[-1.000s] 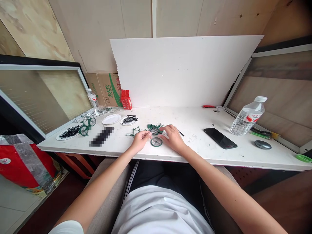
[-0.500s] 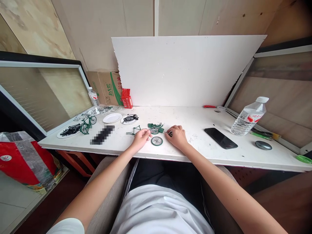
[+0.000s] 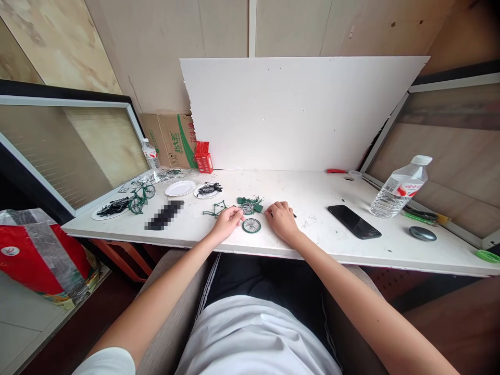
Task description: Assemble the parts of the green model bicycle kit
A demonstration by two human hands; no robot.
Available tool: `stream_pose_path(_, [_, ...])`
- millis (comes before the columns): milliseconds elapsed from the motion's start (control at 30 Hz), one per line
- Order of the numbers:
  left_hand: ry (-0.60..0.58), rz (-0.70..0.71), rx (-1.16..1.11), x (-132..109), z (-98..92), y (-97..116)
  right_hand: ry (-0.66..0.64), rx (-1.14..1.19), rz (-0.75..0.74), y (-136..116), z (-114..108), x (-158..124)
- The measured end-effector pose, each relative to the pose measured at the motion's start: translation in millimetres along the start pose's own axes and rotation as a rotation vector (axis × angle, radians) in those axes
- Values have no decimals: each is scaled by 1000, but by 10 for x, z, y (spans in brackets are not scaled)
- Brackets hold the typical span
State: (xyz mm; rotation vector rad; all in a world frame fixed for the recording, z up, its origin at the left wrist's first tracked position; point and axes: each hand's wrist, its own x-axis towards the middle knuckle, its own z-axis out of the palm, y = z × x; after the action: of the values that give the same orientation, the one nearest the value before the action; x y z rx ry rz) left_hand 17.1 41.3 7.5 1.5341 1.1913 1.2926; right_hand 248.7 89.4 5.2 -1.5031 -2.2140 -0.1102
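Note:
My left hand (image 3: 227,223) is closed in a pinch at the table's middle; whatever lies between its fingertips is too small to make out. Just right of those fingertips a small green-rimmed wheel (image 3: 251,225) lies flat. Behind it are green model bicycle parts (image 3: 250,204), including another wheel. A green bicycle frame (image 3: 214,209) lies beyond my left hand. My right hand (image 3: 283,221) rests curled on the table, right of the parts. A small dark tip (image 3: 295,215) shows at its outer side, and the rest of that object is hidden under the hand.
An assembled green model bicycle (image 3: 141,198) stands at the left near a plate (image 3: 97,217) of black parts. Farther back are a white plate (image 3: 179,188) and another plate with black parts (image 3: 209,189). Rightward lie a phone (image 3: 353,221), a water bottle (image 3: 401,186) and a mouse (image 3: 422,233).
The dark object at my right hand's fingertips no longer shows there; a dark tip now sticks out at the hand's right side. My left hand and the green parts stay put.

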Motion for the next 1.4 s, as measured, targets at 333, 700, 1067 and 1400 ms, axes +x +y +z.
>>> stream_pose_path(333, [-10,4,1,22,-5,-53,65,1,118,77,-109,12])
stream_pose_path(700, [-17,4,11,11,-12,-29,56,-30,-46,-51,-197,-44])
stream_pose_path(1067, [-28,7,27,19,-16,-75,-39,-38,-154,15,-204,-12])
stream_pose_path(1400, [-31,-13,14,-7,-9,-34,76,187,-113,41,-191,-2])
